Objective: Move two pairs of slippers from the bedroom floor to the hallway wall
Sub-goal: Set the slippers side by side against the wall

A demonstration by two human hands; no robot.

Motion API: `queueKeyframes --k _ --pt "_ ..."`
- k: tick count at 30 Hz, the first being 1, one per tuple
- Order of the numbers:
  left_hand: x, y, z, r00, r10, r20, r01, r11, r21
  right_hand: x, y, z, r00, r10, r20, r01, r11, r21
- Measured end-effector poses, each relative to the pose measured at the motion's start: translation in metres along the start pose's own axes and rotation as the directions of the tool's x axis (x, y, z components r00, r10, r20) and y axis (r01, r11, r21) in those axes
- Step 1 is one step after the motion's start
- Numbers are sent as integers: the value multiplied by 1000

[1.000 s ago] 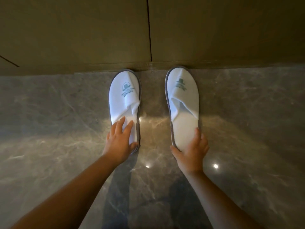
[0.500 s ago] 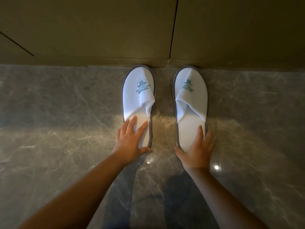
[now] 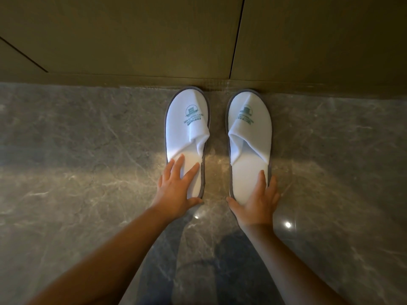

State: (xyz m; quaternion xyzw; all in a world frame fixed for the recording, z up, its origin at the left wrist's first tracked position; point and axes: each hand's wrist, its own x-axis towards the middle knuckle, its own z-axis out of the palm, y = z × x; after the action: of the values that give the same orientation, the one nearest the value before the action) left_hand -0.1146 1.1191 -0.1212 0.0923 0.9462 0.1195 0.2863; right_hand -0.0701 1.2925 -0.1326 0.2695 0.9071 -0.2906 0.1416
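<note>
Two white slippers with grey soles and green logos lie side by side on the marble floor, toes touching the base of the wall. My left hand [image 3: 176, 190] lies on the heel of the left slipper [image 3: 187, 119], fingers spread on the insole, thumb at the heel's edge. The right slipper [image 3: 248, 128] has my right hand [image 3: 255, 203] cupped around its heel, with the thumb on the inner side. A narrow gap separates the two slippers. No second pair is in view.
An olive-brown panelled wall [image 3: 132, 40] with vertical seams runs across the top. Glossy grey marble floor [image 3: 66, 172] stretches left and right, with light reflections on it. My legs show faintly at the bottom between my forearms.
The two slippers have come closer together and stand straighter against the wall. Both hands stayed on the heels.
</note>
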Motion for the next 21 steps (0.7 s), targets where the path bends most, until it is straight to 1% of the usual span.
queueKeyframes --k 7,9,12,14,17,21 --pt "-1 0 -2 1000 -5 5 5 1000 1 0 -4 0 1000 5 4 -5 1000 -20" --pt "-2 0 -3 1000 -11 -2 11 1000 -5 -1 -5 -3 1000 -20 0 19 999 -49" --pt "-6 1 -12 999 -32 -38 30 999 -32 0 -12 -19 995 -91 -39 90 996 -15" --pt "-14 5 -29 997 -55 -57 50 996 -80 -2 -23 -42 987 -152 -48 153 988 16" --pt "-43 19 -75 992 -108 -62 90 967 -238 -19 -52 -93 975 -218 -40 221 972 84" --pt "-121 42 -161 988 -139 -61 110 934 -339 -77 -110 -175 950 -304 68 289 942 168"
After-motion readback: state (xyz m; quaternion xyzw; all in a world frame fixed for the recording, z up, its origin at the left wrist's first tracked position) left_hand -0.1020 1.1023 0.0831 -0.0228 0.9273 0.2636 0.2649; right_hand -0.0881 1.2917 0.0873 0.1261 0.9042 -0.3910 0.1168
